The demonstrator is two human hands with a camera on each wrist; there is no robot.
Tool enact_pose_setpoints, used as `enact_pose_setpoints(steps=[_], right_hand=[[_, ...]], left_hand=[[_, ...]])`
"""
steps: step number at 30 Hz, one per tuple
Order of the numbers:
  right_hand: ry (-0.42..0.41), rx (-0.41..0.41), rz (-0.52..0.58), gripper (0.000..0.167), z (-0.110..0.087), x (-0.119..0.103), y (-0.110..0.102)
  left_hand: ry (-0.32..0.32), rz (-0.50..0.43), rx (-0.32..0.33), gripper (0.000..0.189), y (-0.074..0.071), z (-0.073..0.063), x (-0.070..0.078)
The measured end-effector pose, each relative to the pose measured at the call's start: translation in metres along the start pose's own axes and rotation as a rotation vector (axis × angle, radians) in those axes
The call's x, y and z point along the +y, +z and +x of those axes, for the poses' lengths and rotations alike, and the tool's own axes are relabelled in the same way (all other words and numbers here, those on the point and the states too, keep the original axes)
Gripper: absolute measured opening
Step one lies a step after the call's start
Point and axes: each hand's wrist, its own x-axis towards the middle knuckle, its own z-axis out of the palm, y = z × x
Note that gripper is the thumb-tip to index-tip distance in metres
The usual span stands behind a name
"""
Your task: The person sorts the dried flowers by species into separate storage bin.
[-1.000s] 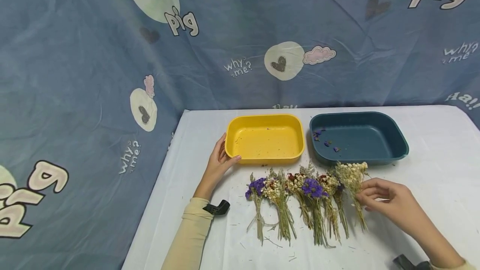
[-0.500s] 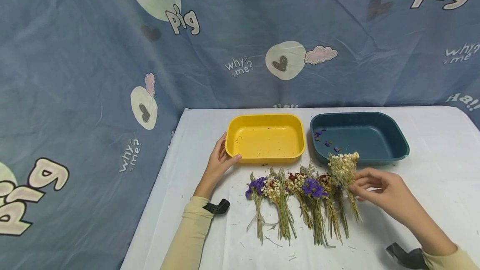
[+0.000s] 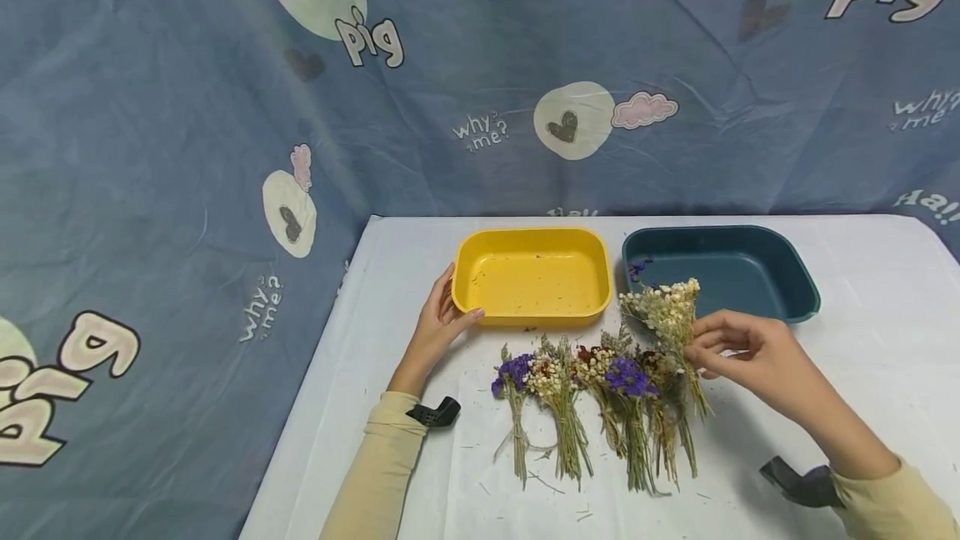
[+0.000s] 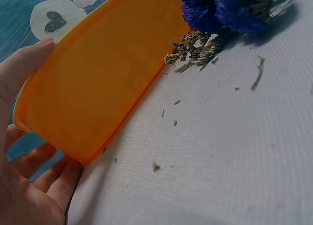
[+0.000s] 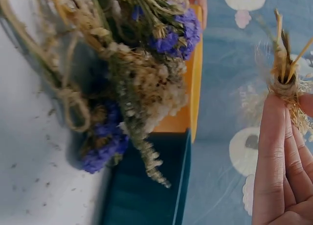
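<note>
My left hand [image 3: 437,325] grips the left end of a yellow plastic tray [image 3: 604,317]. The thumb [image 4: 30,61] is at its rim, and the other fingers lie against the outer wall. Between thumb and fingers, my right hand [image 3: 757,357] pinches the tied stems of a dried flower bouquet [image 3: 670,307] with cream blossoms. This bouquet is lifted above the table, tilted, its heads over the near edge of a dark teal tray [image 3: 772,273]. Several purple, cream and dark red dried bouquets [image 3: 564,407] lie in a row on the white cloth, partly overlapping.
Small purple petals [image 3: 639,269] lie in the teal tray, partly hidden by the held bouquet. Stem bits [image 3: 583,515] are scattered over the white tablecloth [image 3: 465,498]. A blue printed curtain [image 3: 450,40] rises behind and left of the table.
My right hand has lifted the cream bouquet and carried it left and away from me, from the row's right end to the teal tray's near edge. My left hand stays on the yellow tray.
</note>
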Motion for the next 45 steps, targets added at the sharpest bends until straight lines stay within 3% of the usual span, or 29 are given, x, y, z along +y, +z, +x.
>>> enact_pose_setpoints(steps=[11, 24, 34, 45], right_hand=[[0.041, -0.037, -0.019, 0.022, 0.026, -0.009, 0.0], [0.054, -0.124, 0.049, 0.031, 0.068, -0.009, 0.016], [0.076, -0.169, 0.028, 0.035, 0.096, -0.009, 0.025], [0.022, -0.215, -0.029, 0.028, 0.136, -0.011, 0.04]], left_hand=[[-0.003, 0.02, 0.009, 0.094, 0.001, 0.003, 0.002], [-0.019, -0.008, 0.001, 0.097, 0.0, 0.004, -0.001], [-0.02, 0.007, 0.015, 0.095, 0.001, -0.002, 0.002], [-0.018, -0.001, 0.02, 0.095, 0.003, -0.002, 0.004]])
